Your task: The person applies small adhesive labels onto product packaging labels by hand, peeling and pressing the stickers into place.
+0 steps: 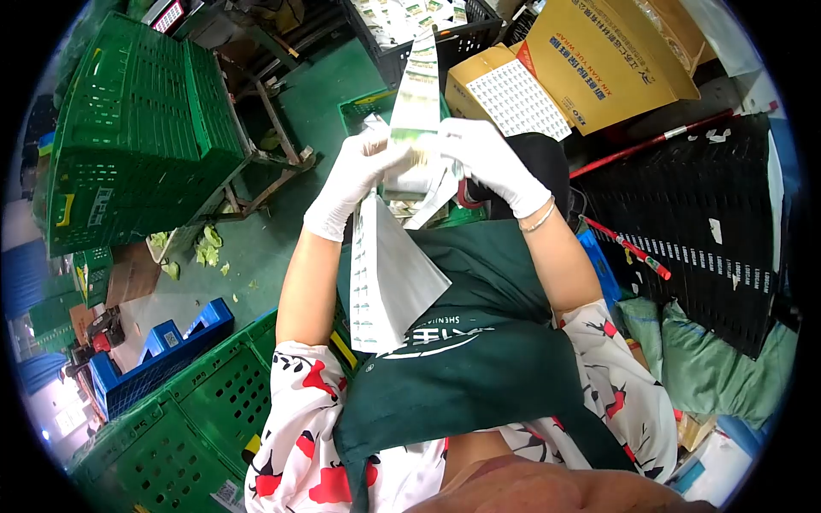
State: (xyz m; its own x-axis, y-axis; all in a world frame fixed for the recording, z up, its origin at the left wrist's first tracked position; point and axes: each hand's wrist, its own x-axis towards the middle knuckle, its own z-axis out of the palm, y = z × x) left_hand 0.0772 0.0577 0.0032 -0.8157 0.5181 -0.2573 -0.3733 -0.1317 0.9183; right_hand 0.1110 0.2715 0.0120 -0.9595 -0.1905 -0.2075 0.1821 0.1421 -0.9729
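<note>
Both my hands wear white gloves and meet near the upper middle of the head view. My left hand (pixel 357 175) has its fingers closed on a long strip of printed labels (pixel 416 98), which rises away from me. On the strip's other side, my right hand (pixel 487 158) pinches at its edge, with the fingertips partly blurred. A white folded sheet with small prints along one side (pixel 389 282) hangs below my left hand over the dark green apron (pixel 479 359). A narrow white strip (pixel 434 201) dangles between the hands.
Green crates (pixel 137 128) are stacked at the left, with another green crate (pixel 188 419) at lower left. A black crate (pixel 466 41) holds packets at the top. A cardboard box (pixel 599 64) with a label sheet (pixel 519 100) stands at upper right, above black crates (pixel 693 214).
</note>
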